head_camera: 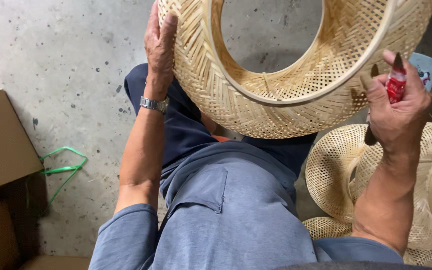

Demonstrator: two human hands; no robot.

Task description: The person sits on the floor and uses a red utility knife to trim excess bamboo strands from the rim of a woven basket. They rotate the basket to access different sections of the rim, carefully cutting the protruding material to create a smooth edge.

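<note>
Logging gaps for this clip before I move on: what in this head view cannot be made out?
- Round woven bamboo basket: its top is cut off by the frame's upper edge.
- Red-handled tool in the right hand: the fingers hide most of it, so its kind is unclear.
- Stack of pale openwork woven pieces: the right forearm and frame edges cover part.
- Left hand: its palm is pressed to the basket, unseen.

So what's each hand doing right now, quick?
Left hand: open, flat against the outside of the woven bamboo basket.
Right hand: closed around a small red-handled tool, next to the basket's rim.
</note>
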